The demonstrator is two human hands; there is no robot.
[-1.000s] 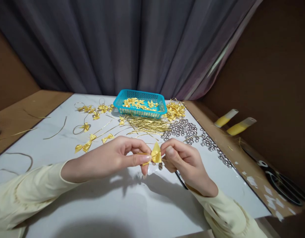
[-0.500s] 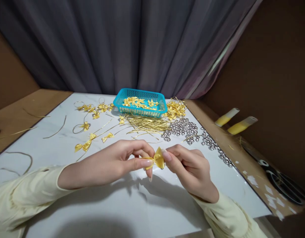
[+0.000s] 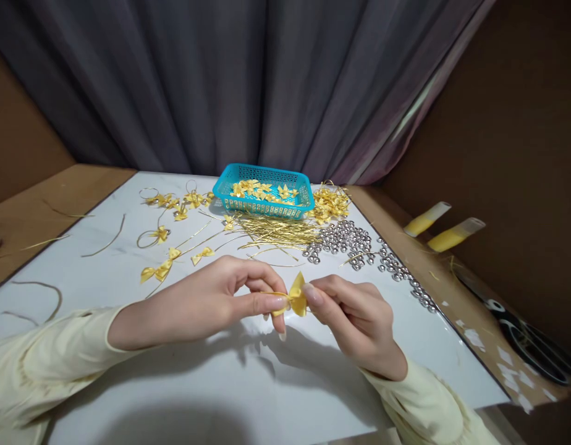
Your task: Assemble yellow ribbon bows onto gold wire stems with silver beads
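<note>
The white bench (image 3: 248, 383) takes up most of what I see, w/ a dark curtain (image 3: 248, 86) hung behind it. Both hands meet over its near middle: the left hand (image 3: 206, 303) has thumb & forefinger pinched together on the left side of a small yellow ribbon bow (image 3: 296, 296), and the right hand (image 3: 355, 315) is pinched shut on the bow's right side. So the bow hangs just above the bench, between the two sets of fingertips, w/ a thin gold wire (image 3: 269, 294) running left from it under the left thumb.

To do this bit well, I'd say keep both pinches close to the bow's waist so the loops don't crush, hold the wire taut & work low over the bench so nothing dropped rolls off.

Round about, biggest first: a blue basket (image 3: 225, 185) of yellow bows at the far middle; a sheaf of gold wire strands (image 3: 276, 232) in front of it; a scatter of silver beads (image 3: 355, 241) to the right, trailing toward the bench edge; finished bows on wire loops (image 3: 165, 204) far left. Off the bench on the right lie scissors (image 3: 521, 334) & two yellow-white tubes (image 3: 427, 219).

Nothing blocks the hands; the beads are nearest, near the right wrist side but apart.
</note>
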